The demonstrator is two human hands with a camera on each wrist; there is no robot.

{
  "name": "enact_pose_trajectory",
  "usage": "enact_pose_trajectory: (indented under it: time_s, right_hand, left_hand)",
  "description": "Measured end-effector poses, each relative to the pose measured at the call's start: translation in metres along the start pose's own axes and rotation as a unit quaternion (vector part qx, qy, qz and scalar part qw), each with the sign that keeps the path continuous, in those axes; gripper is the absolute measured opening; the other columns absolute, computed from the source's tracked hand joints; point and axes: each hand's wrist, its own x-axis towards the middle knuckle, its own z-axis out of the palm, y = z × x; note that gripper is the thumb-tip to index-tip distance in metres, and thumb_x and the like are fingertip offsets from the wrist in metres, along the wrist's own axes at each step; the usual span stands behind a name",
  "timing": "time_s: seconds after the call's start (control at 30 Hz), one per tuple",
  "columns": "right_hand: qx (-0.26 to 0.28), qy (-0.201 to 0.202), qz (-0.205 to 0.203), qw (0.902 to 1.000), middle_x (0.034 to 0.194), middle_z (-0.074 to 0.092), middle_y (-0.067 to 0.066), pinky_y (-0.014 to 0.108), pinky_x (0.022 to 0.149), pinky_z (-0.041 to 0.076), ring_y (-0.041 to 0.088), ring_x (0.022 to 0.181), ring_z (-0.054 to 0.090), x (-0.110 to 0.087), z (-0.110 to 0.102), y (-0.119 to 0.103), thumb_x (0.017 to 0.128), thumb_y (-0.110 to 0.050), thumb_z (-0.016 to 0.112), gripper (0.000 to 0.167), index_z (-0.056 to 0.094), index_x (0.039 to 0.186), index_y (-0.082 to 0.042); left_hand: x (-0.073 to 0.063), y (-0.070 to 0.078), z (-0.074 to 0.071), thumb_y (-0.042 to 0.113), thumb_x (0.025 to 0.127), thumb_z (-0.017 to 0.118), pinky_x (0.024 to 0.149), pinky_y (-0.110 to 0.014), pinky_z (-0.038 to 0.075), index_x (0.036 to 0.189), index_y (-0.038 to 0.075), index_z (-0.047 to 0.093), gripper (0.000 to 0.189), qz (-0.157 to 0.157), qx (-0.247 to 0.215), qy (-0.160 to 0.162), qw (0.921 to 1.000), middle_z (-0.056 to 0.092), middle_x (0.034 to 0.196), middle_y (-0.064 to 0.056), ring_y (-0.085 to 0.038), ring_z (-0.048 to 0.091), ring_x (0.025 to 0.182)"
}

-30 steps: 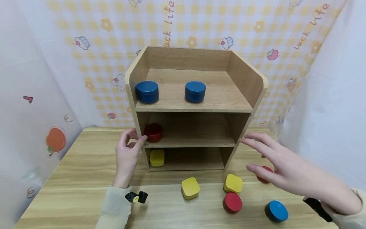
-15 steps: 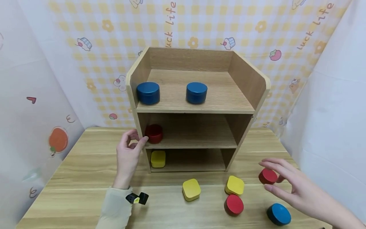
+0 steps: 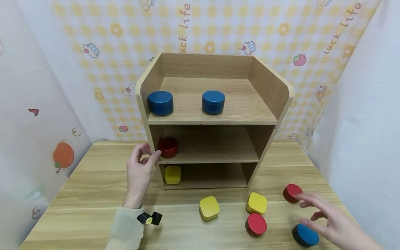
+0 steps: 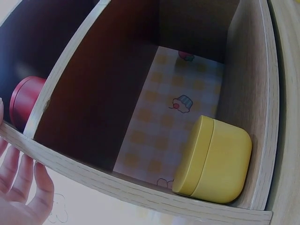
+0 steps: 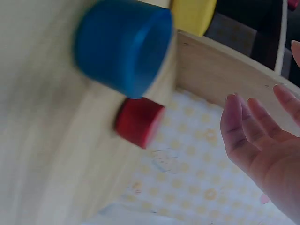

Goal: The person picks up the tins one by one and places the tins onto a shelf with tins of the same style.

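My left hand (image 3: 139, 173) grips the left side panel of the wooden shelf (image 3: 203, 161), thumb at the front edge and fingers on the outer side. Just inside that panel, a red round tin (image 3: 168, 147) stands on the middle shelf. Below it sits a yellow square tin (image 3: 172, 174), also seen in the left wrist view. My right hand (image 3: 331, 220) hovers over the table at the right, fingers loosely bent and holding nothing. Close under it is a blue round tin (image 3: 305, 235), partly hidden by the thumb; another red tin (image 3: 292, 193) lies near its fingertips.
Two blue tins, one at the left (image 3: 160, 103) and one mid-shelf (image 3: 213, 102), stand on the top shelf. On the table (image 3: 78, 208) in front are two yellow tins (image 3: 209, 208) and a red tin (image 3: 256, 224) touching one of them. A patterned cloth (image 3: 193, 27) hangs behind.
My right hand has moved from beside the shelf's right side down and toward me, above the blue tin, uncovering the red tin. The left hand keeps its grip on the shelf.
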Motion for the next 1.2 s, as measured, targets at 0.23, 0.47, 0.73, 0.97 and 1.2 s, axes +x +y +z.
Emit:
enact_pose_trajectory:
  time_s: [0.23, 0.47, 0.73, 0.97, 1.2]
  right_hand:
    - [0.033, -0.071, 0.071, 0.9944, 0.126, 0.043, -0.039, 0.020, 0.065, 0.054, -0.016, 0.103, 0.053, -0.019, 0.006, 0.021, 0.090, -0.009, 0.073, 0.052, 0.053, 0.138, -0.011]
    - [0.116, -0.191, 0.143, 0.9641, 0.121, 0.041, -0.044, 0.019, 0.066, 0.051, -0.020, 0.099, 0.048, -0.030, -0.001, 0.046, 0.099, -0.013, 0.062, 0.050, 0.042, 0.140, 0.007]
    - [0.160, -0.220, 0.145, 0.9513, 0.121, 0.038, -0.047, 0.019, 0.064, 0.049, -0.018, 0.096, 0.048, -0.037, 0.001, 0.064, 0.098, -0.011, 0.062, 0.050, 0.041, 0.141, 0.004]
    - [0.229, -0.261, 0.157, 0.9245, 0.120, 0.036, -0.050, 0.019, 0.068, 0.052, -0.017, 0.096, 0.049, -0.036, 0.004, 0.073, 0.097, -0.008, 0.062, 0.057, 0.033, 0.143, 0.010]
    - [0.217, -0.292, 0.185, 0.9130, 0.137, 0.052, 0.012, 0.018, 0.072, 0.049, -0.012, 0.094, 0.048, -0.031, 0.006, 0.079, 0.097, -0.011, 0.063, 0.064, 0.027, 0.142, 0.016]
  left_hand:
    - [0.001, 0.001, 0.001, -0.001, 0.086, 0.075, 0.064, -0.012, 0.050, 0.105, 0.027, 0.060, 0.037, -0.006, 0.002, -0.001, 1.0000, 0.059, 0.091, 0.010, -0.002, 0.057, 0.084]
    - [0.004, 0.002, 0.003, 0.000, 0.086, 0.076, 0.063, -0.012, 0.050, 0.105, 0.026, 0.061, 0.035, -0.003, 0.002, -0.006, 1.0000, 0.059, 0.091, 0.010, -0.003, 0.058, 0.083]
    - [0.004, 0.003, 0.003, 0.000, 0.086, 0.076, 0.064, -0.012, 0.051, 0.105, 0.026, 0.061, 0.036, -0.001, 0.002, -0.003, 1.0000, 0.059, 0.091, 0.009, -0.003, 0.058, 0.084]
    - [0.004, 0.003, 0.003, 0.000, 0.086, 0.076, 0.064, -0.012, 0.050, 0.105, 0.025, 0.061, 0.035, 0.003, -0.001, -0.001, 1.0000, 0.059, 0.090, 0.009, -0.002, 0.058, 0.085]
    - [0.005, 0.004, 0.001, 0.000, 0.086, 0.076, 0.065, -0.011, 0.050, 0.105, 0.026, 0.061, 0.035, 0.001, 0.003, 0.003, 1.0000, 0.060, 0.090, 0.010, -0.002, 0.058, 0.085]
